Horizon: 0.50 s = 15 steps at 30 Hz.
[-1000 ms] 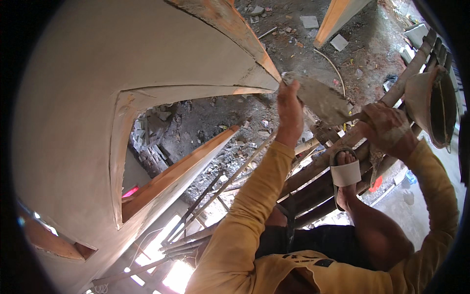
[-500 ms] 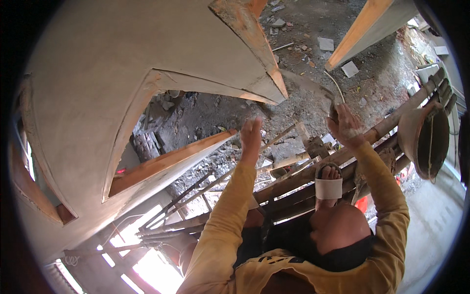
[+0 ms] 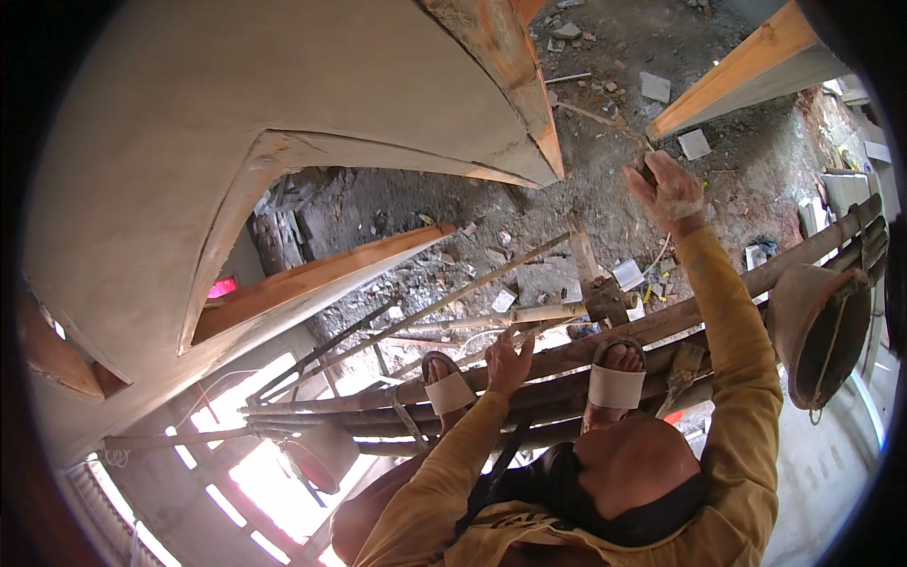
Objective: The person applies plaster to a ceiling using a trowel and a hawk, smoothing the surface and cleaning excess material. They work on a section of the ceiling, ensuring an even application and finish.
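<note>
We see the trowel [image 3: 619,125] out past the poles' far edge, its blade nearly edge-on, over the rubble-strewn floor [image 3: 605,57]. The right hand [image 3: 673,192] has its fingers curled round the handle. The left hand [image 3: 508,363], bare, hangs above the poles [image 3: 661,324] between two sandals [image 3: 617,387], fingers loosely parted. We spot a bucket [image 3: 795,307] by the poles' right end and a plastered wall [image 3: 179,142] leftward.

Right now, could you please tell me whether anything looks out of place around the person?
Yes: past the right hand, pale flat pieces lie scattered at odd angles among rubble on the ground, so the area looks littered.
</note>
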Tool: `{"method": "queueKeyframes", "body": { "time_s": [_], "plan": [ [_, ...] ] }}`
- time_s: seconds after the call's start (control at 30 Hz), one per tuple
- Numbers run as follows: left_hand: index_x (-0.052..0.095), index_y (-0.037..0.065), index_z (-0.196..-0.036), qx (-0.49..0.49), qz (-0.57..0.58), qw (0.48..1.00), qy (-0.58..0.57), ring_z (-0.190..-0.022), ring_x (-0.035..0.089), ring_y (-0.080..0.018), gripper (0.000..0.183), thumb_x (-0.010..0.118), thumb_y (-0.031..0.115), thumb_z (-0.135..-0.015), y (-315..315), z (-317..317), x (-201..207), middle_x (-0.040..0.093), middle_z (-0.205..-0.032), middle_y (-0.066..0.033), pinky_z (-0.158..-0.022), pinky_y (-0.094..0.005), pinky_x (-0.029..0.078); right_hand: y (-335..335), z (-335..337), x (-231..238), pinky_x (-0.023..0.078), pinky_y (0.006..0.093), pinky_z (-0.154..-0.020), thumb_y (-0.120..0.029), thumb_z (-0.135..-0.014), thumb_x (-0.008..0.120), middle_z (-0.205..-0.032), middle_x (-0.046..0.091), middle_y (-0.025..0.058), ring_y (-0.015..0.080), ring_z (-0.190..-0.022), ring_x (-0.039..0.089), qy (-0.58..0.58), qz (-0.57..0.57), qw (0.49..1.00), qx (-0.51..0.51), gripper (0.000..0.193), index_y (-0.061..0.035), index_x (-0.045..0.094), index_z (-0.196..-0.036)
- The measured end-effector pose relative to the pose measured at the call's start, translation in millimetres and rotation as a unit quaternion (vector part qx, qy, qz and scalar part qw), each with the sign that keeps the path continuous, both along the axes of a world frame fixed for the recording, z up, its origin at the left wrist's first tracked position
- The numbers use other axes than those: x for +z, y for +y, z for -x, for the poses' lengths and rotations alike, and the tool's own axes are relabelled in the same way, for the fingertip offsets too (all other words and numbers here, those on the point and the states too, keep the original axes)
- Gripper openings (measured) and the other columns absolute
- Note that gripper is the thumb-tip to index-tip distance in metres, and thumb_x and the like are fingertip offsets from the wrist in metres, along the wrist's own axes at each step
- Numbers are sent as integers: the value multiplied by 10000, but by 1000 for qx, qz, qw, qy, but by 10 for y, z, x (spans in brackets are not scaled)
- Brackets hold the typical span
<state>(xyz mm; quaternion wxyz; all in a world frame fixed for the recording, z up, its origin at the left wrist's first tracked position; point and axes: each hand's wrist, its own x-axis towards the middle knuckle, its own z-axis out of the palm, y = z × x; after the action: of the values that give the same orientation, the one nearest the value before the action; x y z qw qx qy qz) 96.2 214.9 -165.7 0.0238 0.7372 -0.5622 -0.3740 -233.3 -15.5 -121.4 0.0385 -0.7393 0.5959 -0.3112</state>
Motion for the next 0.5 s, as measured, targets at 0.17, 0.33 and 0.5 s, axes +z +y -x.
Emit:
{"method": "queueKeyframes", "body": {
  "time_s": [0.17, 0.33, 0.5],
  "plan": [
    [426, 29, -1300, -53, -50, 996, 48, -1256, 405, -353, 654, 543, 503, -864, 203, 187, -24, 465, -1308, -204, -1035, -570, 234, 6, 228, -223, 487, 413, -573, -314, -833, 643, -778, 575, 105, 332, -681, 593, 39, -117, 992, -10, 281, -53, 540, -851],
    [378, 26, -1344, -180, -81, 980, -6, -1320, 316, -365, 747, 527, 563, -847, 401, 137, -38, 400, -1376, -198, -1065, -587, 171, -95, 177, -63, 469, 409, -552, -271, -826, 660, -744, 553, 108, 334, -654, 579, -22, -87, 996, 26, 265, -47, 518, -836],
    [355, 8, -1364, -160, -124, 979, 13, -1350, 270, -353, 794, 522, 581, -840, 349, 142, -1, 371, -1405, -202, -1085, -562, 146, -241, 157, -62, 460, 406, -537, -267, -824, 667, -716, 525, 110, 327, -624, 559, -22, -86, 995, 44, 268, -47, 513, -828]
  ]
}}
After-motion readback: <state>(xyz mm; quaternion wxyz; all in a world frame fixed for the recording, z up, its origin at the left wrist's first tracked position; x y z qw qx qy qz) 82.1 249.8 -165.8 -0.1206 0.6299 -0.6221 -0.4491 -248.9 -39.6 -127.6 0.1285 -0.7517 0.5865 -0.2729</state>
